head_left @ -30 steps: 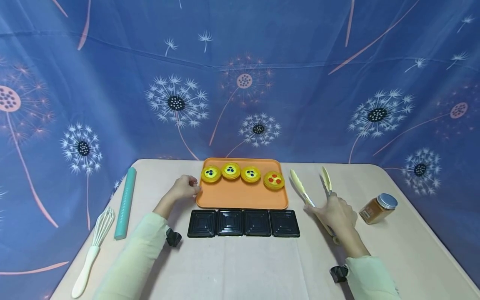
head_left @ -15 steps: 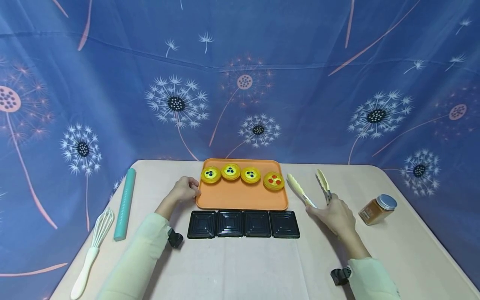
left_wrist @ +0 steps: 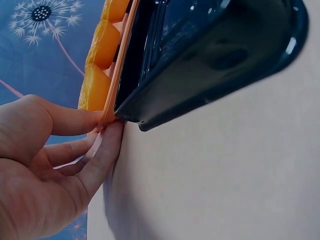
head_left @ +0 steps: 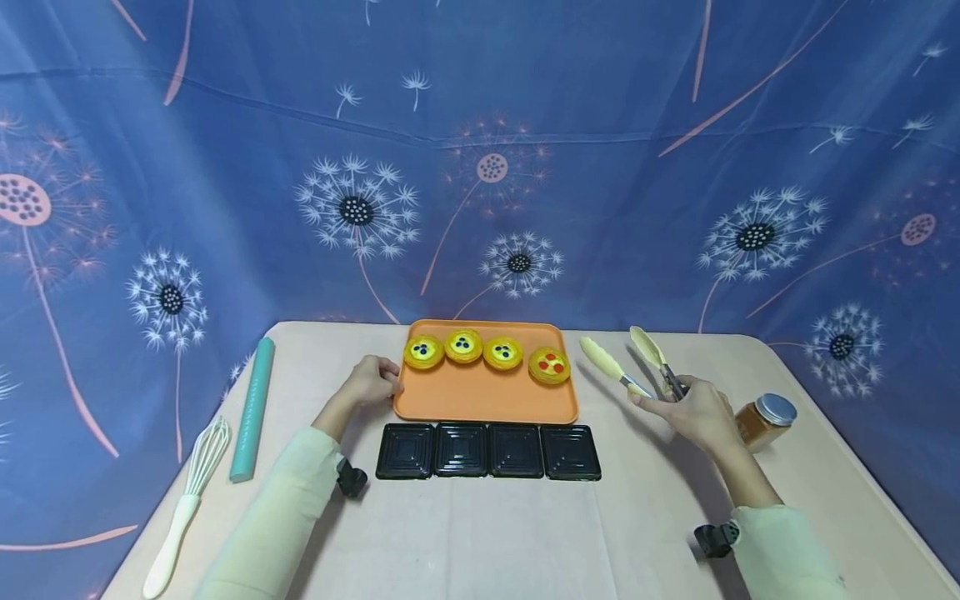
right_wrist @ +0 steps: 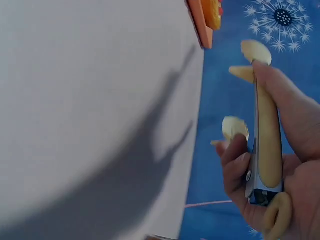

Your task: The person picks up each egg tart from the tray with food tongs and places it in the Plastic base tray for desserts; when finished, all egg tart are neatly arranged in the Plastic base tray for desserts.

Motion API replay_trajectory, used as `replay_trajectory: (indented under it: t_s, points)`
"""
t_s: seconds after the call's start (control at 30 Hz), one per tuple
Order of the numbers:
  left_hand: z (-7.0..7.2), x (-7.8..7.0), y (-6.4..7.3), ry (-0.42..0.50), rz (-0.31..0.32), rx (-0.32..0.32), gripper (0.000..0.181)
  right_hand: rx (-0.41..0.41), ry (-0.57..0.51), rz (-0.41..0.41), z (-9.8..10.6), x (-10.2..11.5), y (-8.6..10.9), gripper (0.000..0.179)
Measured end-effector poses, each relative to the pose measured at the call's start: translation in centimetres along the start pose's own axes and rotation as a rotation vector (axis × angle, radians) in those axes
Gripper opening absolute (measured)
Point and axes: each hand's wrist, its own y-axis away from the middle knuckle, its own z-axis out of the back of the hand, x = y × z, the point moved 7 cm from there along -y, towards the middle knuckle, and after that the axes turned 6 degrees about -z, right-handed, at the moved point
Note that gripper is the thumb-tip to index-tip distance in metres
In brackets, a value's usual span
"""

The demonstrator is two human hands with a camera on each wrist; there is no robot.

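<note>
My left hand [head_left: 367, 382] pinches the left rim of an orange tray [head_left: 480, 396], thumb on one side and fingers on the other in the left wrist view. Along the tray's back sit three egg tarts [head_left: 423, 352] dotted dark blue, plus a tart [head_left: 550, 367] with red pieces at the right. My right hand [head_left: 697, 412] grips a pair of tongs [right_wrist: 269, 130] by the handles. Their cream tips are spread apart with nothing between them and point toward the back, right of the tray. In the right wrist view the hand and tongs cast a shadow on the tablecloth.
Several black square plastic trays [head_left: 405, 451] stand in a row in front of the orange tray. A brown jar [head_left: 765, 421] with a grey-blue lid lies tilted beyond my right hand. At the left lie a teal rolling pin [head_left: 252, 412] and a white whisk [head_left: 193, 483].
My right hand has lifted the tongs off the table and moved to the right, now partly covering the jar. The left hand has stayed at the tray's rim, and its fingers have closed on it.
</note>
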Motion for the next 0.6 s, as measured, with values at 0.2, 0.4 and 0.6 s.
replay_trajectory:
  t_s: [0.2, 0.4, 0.6]
  points:
    - [0.0, 0.0, 0.1, 0.006, 0.002, -0.006, 0.026, 0.035, 0.033, 0.243, 1.4, 2.6, -1.1, 0.063]
    - [0.0, -0.2, 0.3, 0.011, -0.015, -0.043, 0.023, 0.153, 0.069, 0.380, 0.4, 4.5, -1.9, 0.083]
    - [-0.1, 0.1, 0.4, 0.048, -0.004, -0.056, 0.021, 0.174, 0.091, 0.445, -0.9, 5.4, -2.6, 0.095]
